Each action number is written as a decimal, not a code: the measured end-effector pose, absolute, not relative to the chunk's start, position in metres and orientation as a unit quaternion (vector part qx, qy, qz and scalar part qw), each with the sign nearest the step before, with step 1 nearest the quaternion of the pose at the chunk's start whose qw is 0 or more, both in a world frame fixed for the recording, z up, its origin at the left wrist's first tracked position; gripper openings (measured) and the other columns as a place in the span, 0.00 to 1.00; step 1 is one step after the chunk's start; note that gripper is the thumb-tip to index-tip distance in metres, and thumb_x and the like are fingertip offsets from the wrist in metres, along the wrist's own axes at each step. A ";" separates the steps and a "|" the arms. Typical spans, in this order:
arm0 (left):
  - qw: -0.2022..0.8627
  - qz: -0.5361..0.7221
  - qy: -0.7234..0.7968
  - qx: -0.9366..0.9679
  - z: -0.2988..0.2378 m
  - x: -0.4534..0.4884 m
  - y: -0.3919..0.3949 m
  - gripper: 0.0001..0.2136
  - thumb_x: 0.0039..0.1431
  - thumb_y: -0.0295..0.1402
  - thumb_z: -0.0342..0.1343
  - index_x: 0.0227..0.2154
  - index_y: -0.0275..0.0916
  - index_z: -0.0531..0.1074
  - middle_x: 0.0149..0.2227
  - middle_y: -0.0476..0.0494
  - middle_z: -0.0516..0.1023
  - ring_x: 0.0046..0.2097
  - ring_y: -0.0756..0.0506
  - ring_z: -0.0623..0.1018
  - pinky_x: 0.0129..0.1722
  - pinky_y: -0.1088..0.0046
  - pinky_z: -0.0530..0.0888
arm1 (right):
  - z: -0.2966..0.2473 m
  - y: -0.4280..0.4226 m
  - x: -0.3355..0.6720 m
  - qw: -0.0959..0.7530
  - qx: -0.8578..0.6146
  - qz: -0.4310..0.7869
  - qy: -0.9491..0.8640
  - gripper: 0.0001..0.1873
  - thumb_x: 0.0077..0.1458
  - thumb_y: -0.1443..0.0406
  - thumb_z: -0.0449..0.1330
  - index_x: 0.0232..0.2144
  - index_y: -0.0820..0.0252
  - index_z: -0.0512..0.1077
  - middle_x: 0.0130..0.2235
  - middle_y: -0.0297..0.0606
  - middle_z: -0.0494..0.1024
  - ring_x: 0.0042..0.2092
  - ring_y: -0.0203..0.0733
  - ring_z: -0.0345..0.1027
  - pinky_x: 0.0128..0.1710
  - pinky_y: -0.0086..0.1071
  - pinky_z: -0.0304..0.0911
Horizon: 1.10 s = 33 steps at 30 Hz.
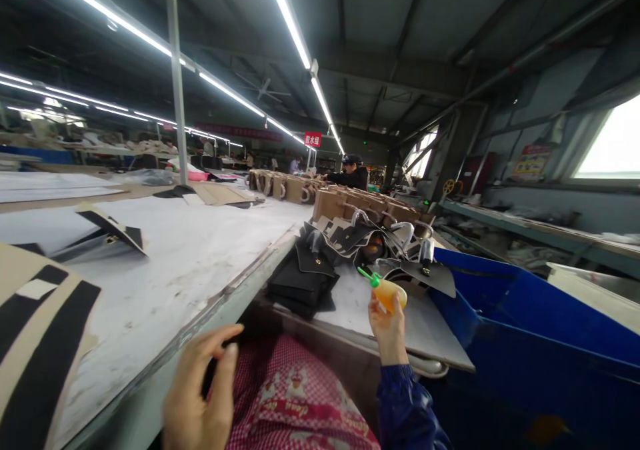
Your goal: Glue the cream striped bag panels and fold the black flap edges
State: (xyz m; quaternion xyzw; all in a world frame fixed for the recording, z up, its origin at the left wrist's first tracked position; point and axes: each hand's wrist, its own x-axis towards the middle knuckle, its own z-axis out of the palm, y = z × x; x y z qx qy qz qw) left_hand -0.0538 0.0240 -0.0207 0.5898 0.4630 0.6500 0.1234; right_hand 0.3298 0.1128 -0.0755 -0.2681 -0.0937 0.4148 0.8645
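Observation:
My right hand (387, 327) is closed round a small glue bottle (389, 295) with yellow-orange content and a green nozzle pointing up and to the left. It is held above a low white board (425, 333). My left hand (203, 390) hangs in front of the table edge, fingers apart and holding nothing. Just beyond the bottle lie black and beige bag pieces (345, 237) with wrapped handles and metal clasps. A stack of black pieces (303, 280) sits left of the bottle.
A long white-topped table (165, 290) runs along the left, bearing beige and black panels (45, 343). Rows of brown bags (370, 207) stand ahead, near a person (353, 173) in dark clothes. A blue bin (540, 330) stands close on the right.

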 end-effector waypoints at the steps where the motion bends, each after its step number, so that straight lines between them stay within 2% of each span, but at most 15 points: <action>1: 0.177 0.621 0.435 0.628 -0.023 -0.035 0.030 0.10 0.63 0.39 0.54 0.40 0.43 0.77 0.44 0.42 0.80 0.44 0.40 0.79 0.45 0.64 0.76 | -0.077 0.110 0.330 0.863 -0.258 0.425 -0.091 0.19 0.64 0.58 0.60 0.53 0.60 0.70 0.51 0.42 0.74 0.45 0.43 0.73 0.42 0.41 0.73; 3: 0.285 0.579 0.398 0.652 -0.030 -0.005 0.037 0.11 0.66 0.40 0.51 0.41 0.42 0.77 0.43 0.42 0.81 0.44 0.41 0.80 0.45 0.67 0.77 | -0.080 0.107 0.331 0.858 -0.239 0.446 -0.089 0.18 0.64 0.58 0.60 0.53 0.61 0.70 0.50 0.42 0.74 0.45 0.43 0.73 0.42 0.41 0.73; 6: 0.377 0.511 0.364 0.681 -0.043 0.016 0.038 0.12 0.67 0.41 0.51 0.42 0.43 0.77 0.43 0.42 0.81 0.43 0.42 0.81 0.43 0.70 0.78 | -0.078 0.115 0.333 0.856 -0.210 0.465 -0.088 0.18 0.64 0.58 0.60 0.53 0.61 0.70 0.51 0.42 0.74 0.46 0.43 0.73 0.43 0.41 0.73; 12: 0.392 0.502 0.373 0.675 -0.056 0.010 0.045 0.12 0.65 0.42 0.52 0.35 0.43 0.78 0.38 0.43 0.81 0.39 0.42 0.81 0.38 0.71 0.77 | -0.066 0.152 0.345 0.884 -0.162 0.437 -0.042 0.20 0.64 0.57 0.60 0.54 0.60 0.69 0.52 0.43 0.73 0.47 0.45 0.72 0.45 0.43 0.72; 17: 0.408 0.483 0.395 0.667 -0.059 0.010 0.055 0.14 0.64 0.42 0.50 0.36 0.40 0.77 0.35 0.41 0.81 0.38 0.41 0.80 0.39 0.67 0.77 | -0.076 0.143 0.355 0.882 -0.164 0.441 -0.014 0.19 0.64 0.57 0.60 0.53 0.60 0.70 0.51 0.42 0.74 0.45 0.43 0.73 0.43 0.42 0.72; 19: 0.423 0.472 0.394 0.665 -0.059 0.012 0.059 0.14 0.64 0.42 0.50 0.37 0.40 0.77 0.36 0.41 0.81 0.39 0.41 0.80 0.41 0.66 0.76 | -0.086 0.121 0.353 0.872 -0.173 0.457 -0.027 0.18 0.65 0.57 0.60 0.51 0.61 0.70 0.48 0.41 0.75 0.42 0.41 0.73 0.39 0.38 0.73; 23: 0.460 0.452 0.380 0.663 -0.062 0.026 0.074 0.14 0.65 0.41 0.50 0.42 0.38 0.76 0.42 0.38 0.82 0.43 0.40 0.81 0.45 0.64 0.76 | -0.104 0.054 0.343 0.823 -0.205 0.524 -0.085 0.16 0.65 0.56 0.60 0.46 0.62 0.71 0.36 0.34 0.75 0.28 0.31 0.67 0.24 0.26 0.67; 25: 0.479 0.438 0.373 0.663 -0.065 0.041 0.087 0.14 0.65 0.39 0.52 0.46 0.36 0.75 0.44 0.35 0.82 0.44 0.40 0.81 0.46 0.63 0.76 | -0.110 0.020 0.338 0.789 -0.227 0.561 -0.108 0.18 0.58 0.56 0.66 0.45 0.61 0.71 0.30 0.30 0.73 0.23 0.27 0.63 0.20 0.21 0.63; 28: 0.502 0.414 0.367 0.665 -0.064 0.073 0.109 0.17 0.64 0.35 0.58 0.52 0.34 0.72 0.51 0.34 0.79 0.49 0.39 0.80 0.51 0.57 0.75 | -0.113 -0.023 0.334 0.748 -0.258 0.600 -0.121 0.22 0.48 0.59 0.74 0.42 0.59 0.72 0.30 0.30 0.74 0.21 0.23 0.59 0.18 0.17 0.58; 31: 0.514 0.398 0.365 0.667 -0.052 0.109 0.131 0.22 0.63 0.35 0.61 0.58 0.37 0.68 0.61 0.35 0.70 0.59 0.36 0.74 0.58 0.49 0.70 | -0.116 -0.050 0.336 0.724 -0.290 0.615 -0.118 0.21 0.44 0.61 0.76 0.38 0.60 0.73 0.26 0.29 0.72 0.19 0.23 0.57 0.16 0.17 0.54; 33: 0.518 0.389 0.370 0.666 -0.039 0.131 0.144 0.22 0.64 0.37 0.61 0.59 0.39 0.68 0.63 0.36 0.68 0.61 0.35 0.71 0.59 0.47 0.69 | -0.119 -0.061 0.340 0.715 -0.312 0.615 -0.116 0.21 0.42 0.60 0.77 0.34 0.59 0.72 0.21 0.25 0.67 0.18 0.24 0.55 0.16 0.18 0.53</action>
